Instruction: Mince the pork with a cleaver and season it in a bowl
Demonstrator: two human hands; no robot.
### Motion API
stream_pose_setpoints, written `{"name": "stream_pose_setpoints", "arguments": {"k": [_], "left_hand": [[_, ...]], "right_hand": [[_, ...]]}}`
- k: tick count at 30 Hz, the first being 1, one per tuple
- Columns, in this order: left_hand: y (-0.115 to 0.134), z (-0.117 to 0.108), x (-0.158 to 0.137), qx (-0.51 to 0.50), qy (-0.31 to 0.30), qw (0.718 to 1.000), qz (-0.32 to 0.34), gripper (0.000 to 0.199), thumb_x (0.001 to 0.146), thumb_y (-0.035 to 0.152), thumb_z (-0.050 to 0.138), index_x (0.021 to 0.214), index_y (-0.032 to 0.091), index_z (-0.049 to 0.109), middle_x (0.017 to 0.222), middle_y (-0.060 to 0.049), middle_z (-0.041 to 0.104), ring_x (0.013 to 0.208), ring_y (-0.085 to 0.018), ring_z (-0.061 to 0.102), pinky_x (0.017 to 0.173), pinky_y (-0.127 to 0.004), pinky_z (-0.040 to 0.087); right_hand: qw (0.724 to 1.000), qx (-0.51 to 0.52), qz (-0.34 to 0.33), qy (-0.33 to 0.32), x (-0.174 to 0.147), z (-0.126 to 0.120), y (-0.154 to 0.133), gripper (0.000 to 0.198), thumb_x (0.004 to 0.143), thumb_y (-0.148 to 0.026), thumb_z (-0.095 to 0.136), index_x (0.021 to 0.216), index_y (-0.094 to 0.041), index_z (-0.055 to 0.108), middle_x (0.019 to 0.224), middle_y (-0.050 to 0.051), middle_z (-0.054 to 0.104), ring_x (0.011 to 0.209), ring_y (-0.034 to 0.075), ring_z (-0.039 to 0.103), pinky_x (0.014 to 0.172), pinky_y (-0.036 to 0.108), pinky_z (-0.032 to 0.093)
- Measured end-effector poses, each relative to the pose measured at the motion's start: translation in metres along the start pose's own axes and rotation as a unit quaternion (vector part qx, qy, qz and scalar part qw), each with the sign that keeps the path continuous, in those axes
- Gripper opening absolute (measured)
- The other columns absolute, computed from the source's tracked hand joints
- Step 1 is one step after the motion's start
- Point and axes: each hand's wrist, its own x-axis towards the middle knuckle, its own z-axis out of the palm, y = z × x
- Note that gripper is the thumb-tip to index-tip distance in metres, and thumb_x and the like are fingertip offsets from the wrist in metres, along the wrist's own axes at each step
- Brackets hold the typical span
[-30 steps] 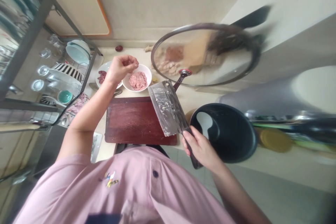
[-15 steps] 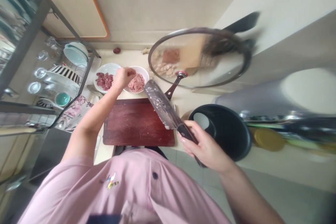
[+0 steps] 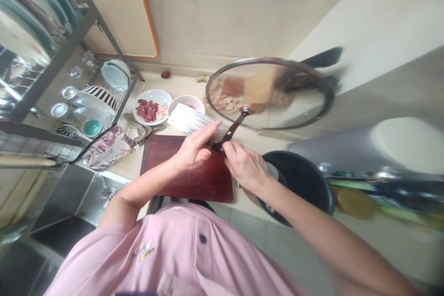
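Note:
My right hand (image 3: 247, 166) is closed round the dark handle of a cleaver (image 3: 187, 120). Its wide blade points left and away from me, shining with light, and covers part of a white bowl (image 3: 199, 101) with minced meat. My left hand (image 3: 194, 150) has its fingers stretched out along the near side of the blade, close to the handle; whether it touches the metal I cannot tell. Under both hands lies a dark red cutting board (image 3: 187, 180). Left of the bowl, a white plate (image 3: 163, 95) carries chopped red meat and some paler pieces.
A glass lid (image 3: 243, 62) with a handle stands upright behind the board. To the right is a dark pot (image 3: 301, 185). A dish rack (image 3: 114, 39) with bowls and glasses stands left, above a steel sink (image 3: 90, 199). A cloth (image 3: 111, 148) lies beside the board.
My left hand has come from the minced-meat bowl back to the cleaver and opened out. The right hand has shifted up, and the blade has turned to point further left, over the bowl.

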Motion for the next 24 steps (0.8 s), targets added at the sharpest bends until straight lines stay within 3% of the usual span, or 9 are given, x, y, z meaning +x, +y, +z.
{"name": "stream_pose_setpoints", "arguments": {"k": [4,10,16,21,24], "left_hand": [[-0.008,0.017,-0.005,-0.011,-0.077,0.997,0.015,0.083,0.087,0.070,0.021,0.153,0.020,0.015,0.154,-0.019,0.027,0.143,-0.030,0.028,0.116,-0.045,0.028],[-0.029,0.009,-0.004,0.106,-0.124,0.987,-0.011,0.095,0.083,0.074,0.024,0.153,0.013,0.006,0.156,-0.024,0.019,0.145,-0.034,0.020,0.118,-0.049,0.018],[-0.055,-0.005,-0.003,0.168,-0.114,0.979,-0.031,0.091,0.086,0.072,0.022,0.152,0.010,0.011,0.154,-0.026,0.022,0.145,-0.034,0.019,0.116,-0.051,0.018],[-0.091,-0.025,-0.002,0.224,-0.108,0.964,-0.098,0.086,0.089,0.068,0.022,0.150,0.007,0.022,0.152,-0.026,0.028,0.144,-0.033,0.023,0.117,-0.050,0.019],[-0.110,-0.042,0.003,0.229,-0.104,0.955,-0.156,0.076,0.093,0.062,0.024,0.143,0.006,0.037,0.147,-0.024,0.038,0.139,-0.031,0.034,0.115,-0.048,0.024]], "right_hand": [[0.999,-0.017,-0.013,0.032,0.012,0.006,-0.001,0.018,0.090,-0.009,0.041,0.102,-0.016,0.052,0.093,0.007,0.062,0.076,0.018,0.059,0.056,0.029,0.031],[0.998,-0.036,-0.025,0.043,0.011,0.005,0.001,0.012,0.090,-0.009,0.042,0.091,-0.018,0.050,0.087,0.006,0.060,0.072,0.017,0.056,0.056,0.029,0.029],[0.999,-0.042,-0.008,0.020,0.008,0.005,0.004,0.013,0.089,-0.008,0.042,0.093,-0.018,0.050,0.087,0.005,0.060,0.070,0.016,0.055,0.055,0.029,0.027],[0.999,-0.049,0.003,0.001,0.000,0.005,0.011,0.012,0.087,-0.008,0.045,0.093,-0.017,0.050,0.086,0.005,0.060,0.071,0.017,0.058,0.055,0.028,0.029],[0.999,-0.044,0.006,0.009,-0.013,0.002,0.016,0.010,0.087,-0.009,0.046,0.092,-0.018,0.049,0.084,0.004,0.061,0.072,0.017,0.060,0.056,0.028,0.031]]}}
